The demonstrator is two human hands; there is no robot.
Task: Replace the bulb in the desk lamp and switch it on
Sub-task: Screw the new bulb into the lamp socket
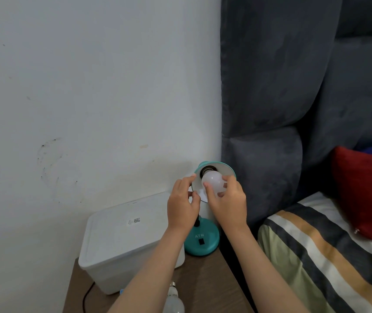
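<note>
Spare bulb [173, 300] lies at tabletop [203, 285] front edge; right hand [227, 203] grips bulb [213, 182] in lamp [203, 241], left hand [182, 203] pinching shade [222, 167] rim.

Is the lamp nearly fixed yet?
About halfway. One bulb already lies loose on the table, so the swap has begun. The right hand grips the bulb in the shade at the socket while the left hand steadies the shade's rim. The lamp is unlit; the switch on the base is untouched.
</note>
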